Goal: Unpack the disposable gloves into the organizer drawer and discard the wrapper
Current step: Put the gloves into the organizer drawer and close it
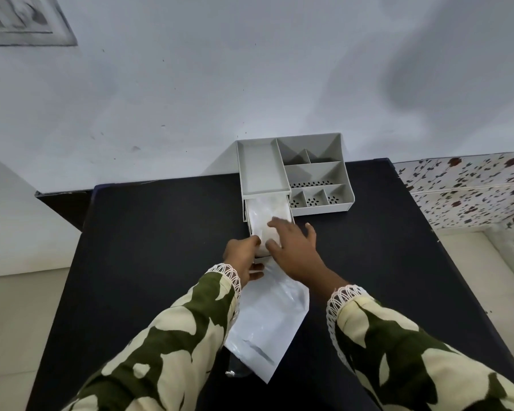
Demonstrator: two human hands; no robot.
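Observation:
A grey organizer (pixel 315 170) stands at the back of the black table, its drawer (pixel 247 215) pulled out toward me. A pile of thin clear disposable gloves (pixel 264 216) lies in the drawer. My right hand (pixel 294 250) rests flat on the near end of the pile, fingers spread. My left hand (pixel 244 258) is at the drawer's front left corner, fingers curled against the front edge and the gloves. The white plastic wrapper (pixel 267 327) lies flat on the table in front of the drawer, between my forearms.
The black table (pixel 149 247) ends at a white wall behind the organizer. A floral-patterned surface (pixel 469 191) borders the table on the right. A small dark object (pixel 238 370) pokes out beneath the wrapper's near edge.

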